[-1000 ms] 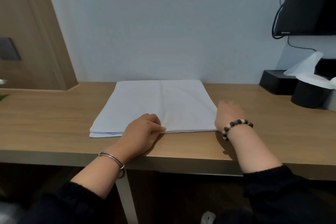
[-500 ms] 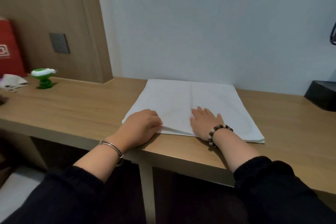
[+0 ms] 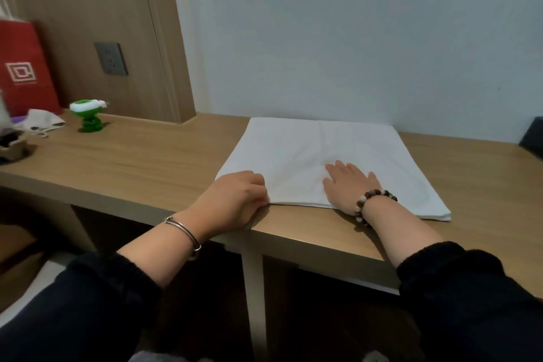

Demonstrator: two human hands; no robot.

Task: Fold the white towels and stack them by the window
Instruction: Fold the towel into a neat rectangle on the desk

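Observation:
A folded white towel [image 3: 296, 150] lies flat on the wooden desk [image 3: 141, 161], its far edge against the wall. At the towel's near left corner my left hand [image 3: 235, 200] has its fingers curled round the edge. My right hand [image 3: 348, 182] lies flat, palm down with straight fingers, on the near middle of the towel. A crease runs down the towel's centre. The underside of the towel's stack is hidden.
A red paper bag [image 3: 25, 67] stands at the far left, with a green and white toy [image 3: 87, 114] and a crumpled white cloth [image 3: 41, 122] beside it. A dark box [image 3: 533, 138] sits at the right edge. A wall socket [image 3: 111, 58] is on the wooden panel.
My right hand has moved from the towel's right corner onto its middle and lies flat. The left hand stays at the near left corner. My view has swung left.

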